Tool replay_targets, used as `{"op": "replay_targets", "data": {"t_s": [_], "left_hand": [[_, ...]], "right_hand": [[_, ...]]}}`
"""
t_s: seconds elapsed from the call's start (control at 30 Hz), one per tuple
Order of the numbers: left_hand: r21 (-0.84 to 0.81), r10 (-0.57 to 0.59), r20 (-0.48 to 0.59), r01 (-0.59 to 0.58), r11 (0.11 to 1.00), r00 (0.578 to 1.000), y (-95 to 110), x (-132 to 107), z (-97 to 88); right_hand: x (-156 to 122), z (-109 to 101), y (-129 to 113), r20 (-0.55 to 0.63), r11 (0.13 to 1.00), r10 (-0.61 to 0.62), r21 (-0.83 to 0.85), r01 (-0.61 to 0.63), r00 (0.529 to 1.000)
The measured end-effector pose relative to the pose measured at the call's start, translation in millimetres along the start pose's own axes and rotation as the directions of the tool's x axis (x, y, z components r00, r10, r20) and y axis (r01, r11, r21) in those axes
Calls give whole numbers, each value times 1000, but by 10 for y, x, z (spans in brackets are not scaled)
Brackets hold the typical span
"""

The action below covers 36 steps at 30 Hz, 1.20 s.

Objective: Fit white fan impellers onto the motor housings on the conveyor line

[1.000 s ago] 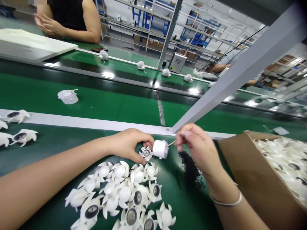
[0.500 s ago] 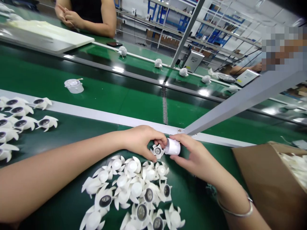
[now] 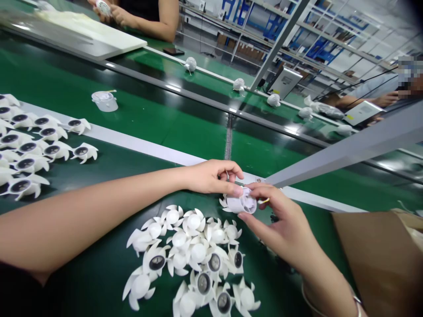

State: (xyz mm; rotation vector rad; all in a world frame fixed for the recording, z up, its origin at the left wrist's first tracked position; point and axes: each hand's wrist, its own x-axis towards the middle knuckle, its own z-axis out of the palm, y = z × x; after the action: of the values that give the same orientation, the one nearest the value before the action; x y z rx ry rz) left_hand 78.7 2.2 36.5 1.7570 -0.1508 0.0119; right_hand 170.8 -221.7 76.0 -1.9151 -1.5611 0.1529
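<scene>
A small white motor housing (image 3: pixel 235 205) lies on its side, its end with white inner parts and a yellowish wire turned to the right. My right hand (image 3: pixel 280 220) grips it between thumb and fingers. At its left end show the white blades of a fan impeller (image 3: pixel 224 204); whether the two are joined I cannot tell. My left hand (image 3: pixel 214 177) reaches over from the left, thumb tip touching the housing's top, the other fingers loosely bent and apart from it. Just below both hands lie several loose white fan impellers (image 3: pixel 198 252), some showing dark round hubs.
More impellers (image 3: pixel 28 164) stand in rows at the left. Another white housing (image 3: pixel 105 101) sits on the green belt (image 3: pixel 158 116) ahead. A slanting grey post (image 3: pixel 340 149) and a cardboard box (image 3: pixel 380 251) are on the right. Across the belt, a co-worker's hands (image 3: pixel 114 13) hold a white part.
The housing has turned, so its end with the wire now shows. My left fingers have lifted off the impeller, leaving the thumb on the housing. The view has shifted slightly.
</scene>
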Motion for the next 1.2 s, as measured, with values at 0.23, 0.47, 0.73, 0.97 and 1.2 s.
{"op": "replay_targets", "data": {"t_s": [0.23,0.47,0.73,0.97,1.2], "left_hand": [[30,-63,55,61,998,997,7,2,-17],[76,-204,74,199,977,976,70,53,-26],[155,-330,58,318,935,942,103,87,-66],[318,-317,21,295,901,948,265,-96,-86],[511,-304,361,86,855,882,653,-249,-30]], "right_hand": [[-15,123,17,82,978,-127,-157,138,989],[-29,150,26,37,981,-73,-179,79,997],[-14,230,26,-14,988,-52,-144,50,999],[-54,159,105,83,992,-90,-76,96,992],[-55,127,243,-308,921,48,-355,-162,950]]}}
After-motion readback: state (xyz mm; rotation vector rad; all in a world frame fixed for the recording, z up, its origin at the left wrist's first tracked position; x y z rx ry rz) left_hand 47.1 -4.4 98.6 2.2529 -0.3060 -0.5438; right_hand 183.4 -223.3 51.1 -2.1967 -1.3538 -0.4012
